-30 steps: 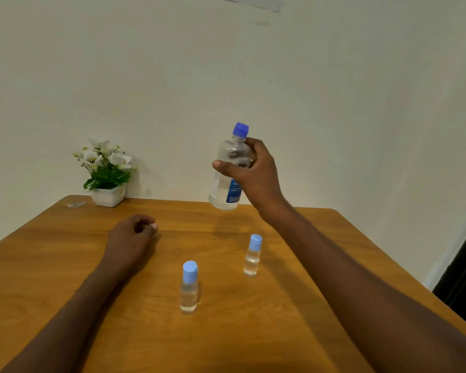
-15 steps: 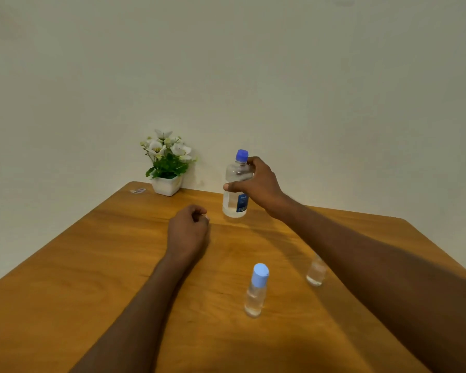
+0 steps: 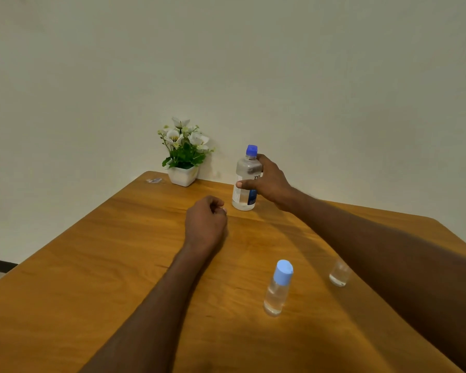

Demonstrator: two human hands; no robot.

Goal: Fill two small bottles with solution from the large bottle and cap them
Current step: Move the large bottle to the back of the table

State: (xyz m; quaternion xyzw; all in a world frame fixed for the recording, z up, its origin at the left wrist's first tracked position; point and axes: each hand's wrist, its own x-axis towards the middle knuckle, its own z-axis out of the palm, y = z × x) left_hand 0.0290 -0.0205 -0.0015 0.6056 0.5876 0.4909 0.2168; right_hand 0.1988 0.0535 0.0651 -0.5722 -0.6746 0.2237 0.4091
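Observation:
The large clear bottle (image 3: 245, 181) with a dark blue cap and blue label stands upright on the wooden table (image 3: 92, 265) near its far edge. My right hand (image 3: 269, 181) grips its body, thumb across the front. My left hand (image 3: 206, 224) rests on the table as a loose fist, holding nothing. A small clear bottle (image 3: 277, 289) with a light blue cap stands upright nearer to me. A second small bottle (image 3: 339, 274) stands to its right, its top hidden behind my right forearm.
A white pot of white flowers (image 3: 184, 157) sits at the table's far corner against the wall, left of the large bottle. A small scrap (image 3: 154, 180) lies on the table beside the pot. The table's left edge drops to the floor.
My right hand has lowered the large bottle from mid-air onto the table near the far edge. The view has swung left. My left hand has stayed in place.

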